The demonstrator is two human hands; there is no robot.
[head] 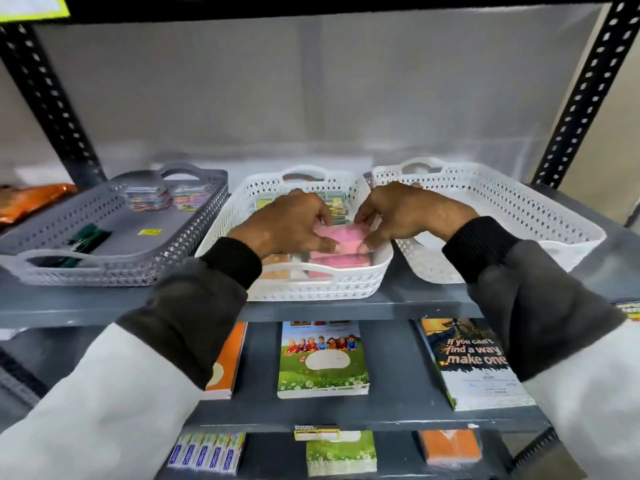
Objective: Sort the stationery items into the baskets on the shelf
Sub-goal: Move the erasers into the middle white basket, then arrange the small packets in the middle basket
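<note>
Both hands reach into the middle white basket [349, 282] on the shelf. My left hand [287, 223] and my right hand [405, 213] together pinch a pink pad [341, 237], held just above more pink pads [337, 261] stacked at the basket's front. Orange-brown pads [275, 261] lie beside them, partly hidden by my left wrist. Colourful packets [337, 206] sit at the back of this basket, partly covered by my fingers. The grey basket [173, 244] on the left holds dark green items [88, 237] and colourful packets [162, 197]. The right white basket [540, 216] shows nothing inside.
An orange packet [31, 199] lies at the far left of the shelf. Notebooks rest on the shelf below: an orange one [225, 362], one with a children picture [323, 360], one with a quote [474, 362]. More booklets lie lower down. Black perforated uprights [585, 91] frame the shelf.
</note>
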